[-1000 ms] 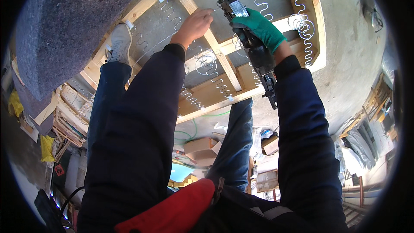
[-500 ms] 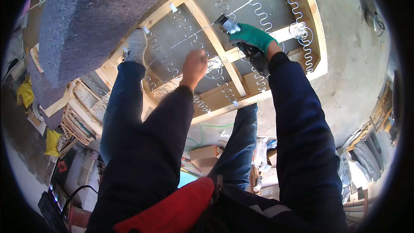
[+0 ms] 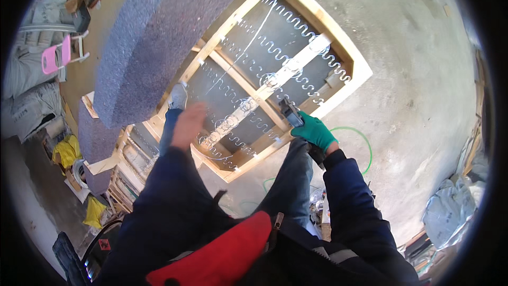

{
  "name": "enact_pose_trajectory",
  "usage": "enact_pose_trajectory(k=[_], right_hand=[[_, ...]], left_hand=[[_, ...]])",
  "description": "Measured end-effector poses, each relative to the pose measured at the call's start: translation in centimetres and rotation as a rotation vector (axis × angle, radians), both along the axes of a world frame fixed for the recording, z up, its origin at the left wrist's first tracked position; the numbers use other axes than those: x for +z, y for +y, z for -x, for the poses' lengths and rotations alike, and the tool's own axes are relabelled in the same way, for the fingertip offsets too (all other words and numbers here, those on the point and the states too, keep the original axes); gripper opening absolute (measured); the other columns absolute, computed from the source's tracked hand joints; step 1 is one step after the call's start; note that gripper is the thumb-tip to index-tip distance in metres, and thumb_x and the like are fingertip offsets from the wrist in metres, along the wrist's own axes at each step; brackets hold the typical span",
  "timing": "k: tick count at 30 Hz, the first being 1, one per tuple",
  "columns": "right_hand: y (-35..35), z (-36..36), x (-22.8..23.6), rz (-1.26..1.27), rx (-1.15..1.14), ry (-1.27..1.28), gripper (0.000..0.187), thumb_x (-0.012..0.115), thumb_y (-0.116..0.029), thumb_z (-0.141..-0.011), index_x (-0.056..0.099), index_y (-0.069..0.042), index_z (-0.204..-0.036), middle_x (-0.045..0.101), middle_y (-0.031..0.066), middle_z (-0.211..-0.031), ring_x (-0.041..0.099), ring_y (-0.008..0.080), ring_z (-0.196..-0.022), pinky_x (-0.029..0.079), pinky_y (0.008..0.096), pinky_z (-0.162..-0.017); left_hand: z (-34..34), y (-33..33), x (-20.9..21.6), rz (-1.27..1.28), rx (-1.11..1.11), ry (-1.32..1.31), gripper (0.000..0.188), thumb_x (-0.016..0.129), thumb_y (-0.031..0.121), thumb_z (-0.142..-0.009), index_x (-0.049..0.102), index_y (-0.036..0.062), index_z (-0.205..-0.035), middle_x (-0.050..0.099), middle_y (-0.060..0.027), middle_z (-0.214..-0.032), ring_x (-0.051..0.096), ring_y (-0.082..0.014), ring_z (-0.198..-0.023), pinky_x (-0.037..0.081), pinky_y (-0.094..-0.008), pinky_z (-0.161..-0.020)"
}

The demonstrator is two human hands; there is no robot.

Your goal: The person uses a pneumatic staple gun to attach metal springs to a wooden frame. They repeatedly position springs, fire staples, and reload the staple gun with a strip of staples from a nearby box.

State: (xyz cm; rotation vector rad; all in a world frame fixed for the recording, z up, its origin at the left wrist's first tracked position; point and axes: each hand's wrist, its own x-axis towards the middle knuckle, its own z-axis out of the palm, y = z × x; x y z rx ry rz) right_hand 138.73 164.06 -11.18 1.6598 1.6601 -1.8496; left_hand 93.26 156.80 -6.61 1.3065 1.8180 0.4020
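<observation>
Right gloved hand point(image 3: 316, 131): fingers clamped round black tool point(image 3: 292, 115), likely gripped so its head juts clear past the fingertips; bare left hand point(image 3: 189, 125): blurred, cannot tell whether fingers apart or together; wooden frame point(image 3: 361, 73) beyond both hands' fingers, springs point(image 3: 272, 48) strung across, presumably for support

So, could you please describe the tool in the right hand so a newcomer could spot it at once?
Find the large wooden frame strung with zigzag springs, then follow its lower-right edge to the green-gloved right hand. The handheld tool is the blocky, grey-headed piece gripped there. Its dark bulk sets it apart from the pale frame and thin springs.
</observation>
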Motion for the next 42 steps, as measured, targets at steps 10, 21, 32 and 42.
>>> enact_pose_trajectory(k=[10, 21, 32, 42], right_hand=[[-2.9, -22.5, 10.6, 0.001, -0.325, -0.139, 0.045, 0.077, -0.026, -0.079, 0.067, -0.006, -0.118, 0.073, 0.0101, -0.086, 0.071, 0.0204, -0.07, 0.058, 0.0367, -0.066], [-1.9, -30.3, 10.9, -0.324, -0.488, -0.069, 0.04, 0.083, -0.019, -0.09, 0.069, -0.002, -0.123, 0.074, 0.0035, -0.098, 0.069, 0.014, -0.08, 0.056, 0.0334, -0.07], [2.2, -14.9, 15.7, -0.46, -0.481, 0.318, 0.029, 0.078, -0.011, -0.094, 0.074, 0.0, -0.12, 0.074, 0.0026, -0.098, 0.069, 0.0124, -0.081, 0.056, 0.0301, -0.072], [5.3, 2.0, 15.9, -0.298, -0.282, 0.396, 0.016, 0.071, -0.017, -0.098, 0.077, -0.002, -0.096, 0.067, 0.0028, -0.074, 0.063, 0.0126, -0.058, 0.049, 0.0263, -0.05]], left_hand=[[0.9, -24.0, 18.1, 0.214, 0.606, 0.423, 0.026, 0.064, 0.022, -0.103, 0.071, -0.0012, -0.113, 0.074, -0.0175, -0.105, 0.07, -0.0266, -0.098, 0.053, -0.0372, -0.091], [-15.6, -33.2, 8.3, 0.229, 0.577, -0.054, 0.023, 0.064, 0.021, -0.106, 0.074, 0.001, -0.114, 0.076, -0.0138, -0.106, 0.071, -0.0218, -0.1, 0.055, -0.0355, -0.09], [-25.5, -52.5, -4.7, 0.103, 0.04, 0.013, 0.023, 0.062, 0.021, -0.103, 0.075, 0.0019, -0.105, 0.074, -0.0176, -0.11, 0.068, -0.038, -0.109, 0.056, -0.0461, -0.095], [-32.3, -64.7, -6.1, 0.498, 1.185, -0.583, 0.025, 0.063, 0.019, -0.103, 0.069, -0.0041, -0.112, 0.076, -0.013, -0.097, 0.076, -0.0198, -0.083, 0.062, -0.0324, -0.068]])
